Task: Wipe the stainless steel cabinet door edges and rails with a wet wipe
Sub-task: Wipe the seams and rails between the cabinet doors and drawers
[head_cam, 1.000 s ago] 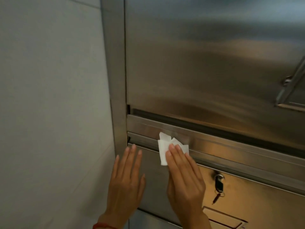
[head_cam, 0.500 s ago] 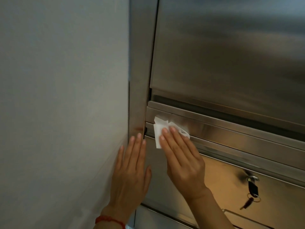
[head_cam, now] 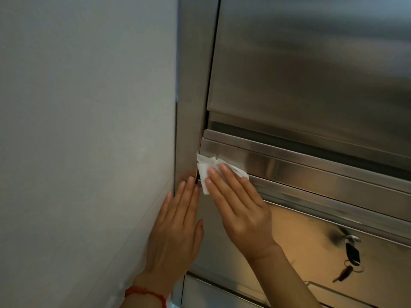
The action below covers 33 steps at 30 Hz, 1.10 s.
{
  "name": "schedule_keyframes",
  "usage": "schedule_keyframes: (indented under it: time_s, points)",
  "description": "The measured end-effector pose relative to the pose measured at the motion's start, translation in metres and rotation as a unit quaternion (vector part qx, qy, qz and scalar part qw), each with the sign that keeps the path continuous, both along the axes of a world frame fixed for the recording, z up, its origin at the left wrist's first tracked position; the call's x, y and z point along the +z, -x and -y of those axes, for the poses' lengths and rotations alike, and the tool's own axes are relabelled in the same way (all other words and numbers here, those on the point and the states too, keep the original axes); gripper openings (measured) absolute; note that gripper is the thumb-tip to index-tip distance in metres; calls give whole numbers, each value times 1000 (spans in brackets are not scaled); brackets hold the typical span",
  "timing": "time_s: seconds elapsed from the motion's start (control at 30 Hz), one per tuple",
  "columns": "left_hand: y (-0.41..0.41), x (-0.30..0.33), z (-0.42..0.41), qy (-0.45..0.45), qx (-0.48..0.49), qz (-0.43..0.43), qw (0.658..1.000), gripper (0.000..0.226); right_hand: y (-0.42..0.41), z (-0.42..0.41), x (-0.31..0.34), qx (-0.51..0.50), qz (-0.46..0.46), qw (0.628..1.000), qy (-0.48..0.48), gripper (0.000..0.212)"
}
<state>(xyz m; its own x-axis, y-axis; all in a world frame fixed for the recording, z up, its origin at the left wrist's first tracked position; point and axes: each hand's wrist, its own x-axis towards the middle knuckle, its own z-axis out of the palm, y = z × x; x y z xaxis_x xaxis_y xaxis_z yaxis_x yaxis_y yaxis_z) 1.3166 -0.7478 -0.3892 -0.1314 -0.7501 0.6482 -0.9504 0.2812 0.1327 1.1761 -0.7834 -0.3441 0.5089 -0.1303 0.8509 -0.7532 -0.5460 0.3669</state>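
The right hand (head_cam: 241, 205) presses the wet wipe (head_cam: 205, 170) flat against the left end of the horizontal rail (head_cam: 311, 167), fingers straight and close together. The left hand (head_cam: 178, 230) lies flat below-left of the rail on the vertical frame (head_cam: 191, 107), fingers together. A key (head_cam: 352, 254) hangs below the rail's right portion. No legible writing is visible.

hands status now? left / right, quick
Left hand: open, flat on the steel frame, holding nothing.
Right hand: open, straight fingers pressing the wet wipe against the rail.
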Motion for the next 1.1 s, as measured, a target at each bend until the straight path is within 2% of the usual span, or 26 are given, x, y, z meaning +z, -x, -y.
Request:
schedule_keyframes:
  time_s: [0.57, 1.1]
  points:
    - [-1, -2, 0, 6, 9, 27, 1000, 50, -15, 3, 3, 7, 2, 1000, -15, 30]
    - [-1, -5, 2, 30, 2, 11, 1000, 52, -7, -1, 1, -9, 0, 1000, -14, 30]
